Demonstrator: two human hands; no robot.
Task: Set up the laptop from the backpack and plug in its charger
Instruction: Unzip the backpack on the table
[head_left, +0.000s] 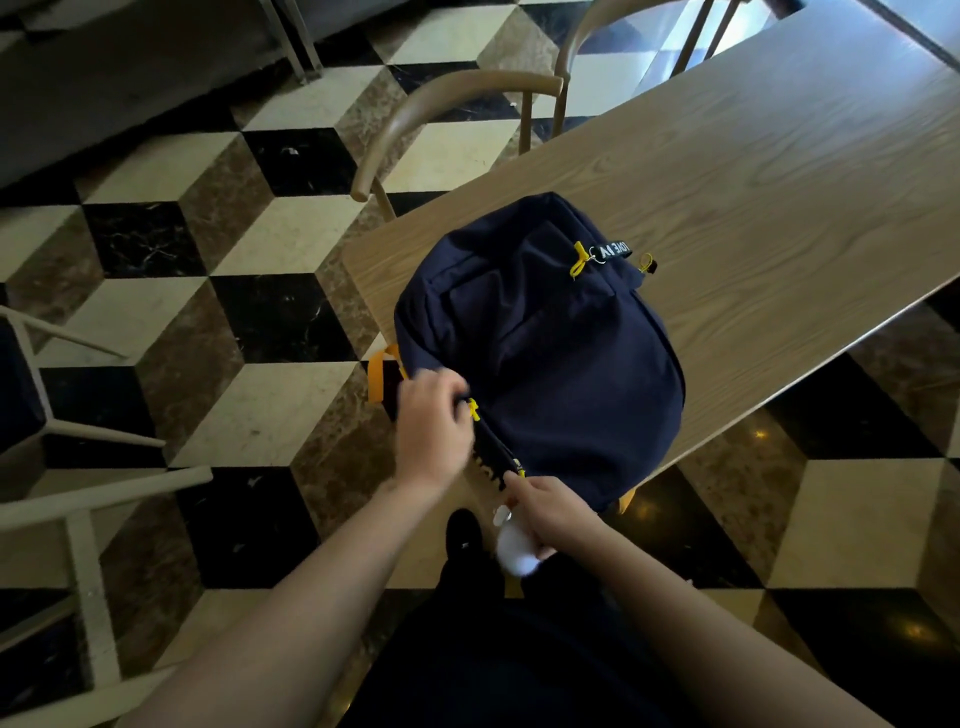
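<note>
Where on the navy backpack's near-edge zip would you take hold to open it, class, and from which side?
Pinch the yellow zip pull on the backpack, coming from the near left edge where the left hand already sits. The tab stands proud of the fabric. The right hand steadies the near corner, so the zip line stays taut.

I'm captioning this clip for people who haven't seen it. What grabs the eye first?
The navy backpack with yellow zipper pulls, lying at the near corner of the wooden table. Both hands work its near edge: the left hand at a yellow pull, the right hand beside it. Around them spreads a bold cube-pattern floor.
</note>
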